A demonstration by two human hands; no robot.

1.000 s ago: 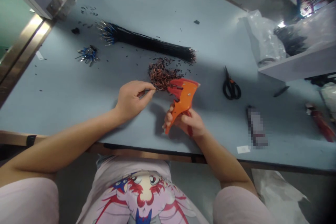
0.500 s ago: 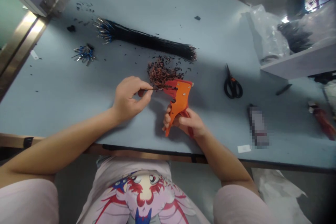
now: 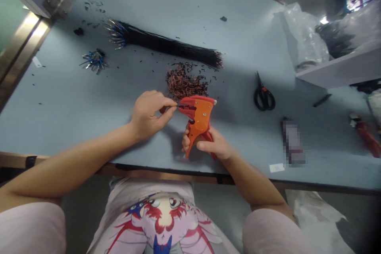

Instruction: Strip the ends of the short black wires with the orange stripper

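Between thumb and forefinger, my left hand (image 3: 151, 114) pinches a thin black wire (image 3: 177, 106). The wire's end reaches the red jaws of an orange and red wire stripper (image 3: 202, 116); how deep it sits in them I cannot tell. My right hand (image 3: 212, 143) is wrapped round the stripper's handles, thumb across the near one. Just beyond the jaws lies a pile of copper and black wire scraps (image 3: 184, 81). Behind it stretches a long bundle of black wires (image 3: 172, 46), with blue and metal terminals at its left end and bare copper at its right.
A small heap of blue terminals (image 3: 95, 60) lies at the left. Black-handled scissors (image 3: 264, 97), a blurred-out grey object (image 3: 293, 142), a white label (image 3: 276, 168) and a red-handled tool (image 3: 366, 137) lie to the right. Plastic bags (image 3: 309, 39) stand by a shelf panel (image 3: 342, 65).
The wire stripper has shifted slightly left and toward me, and its jaws now meet the wire's end. My left hand has moved a little right and nearer.
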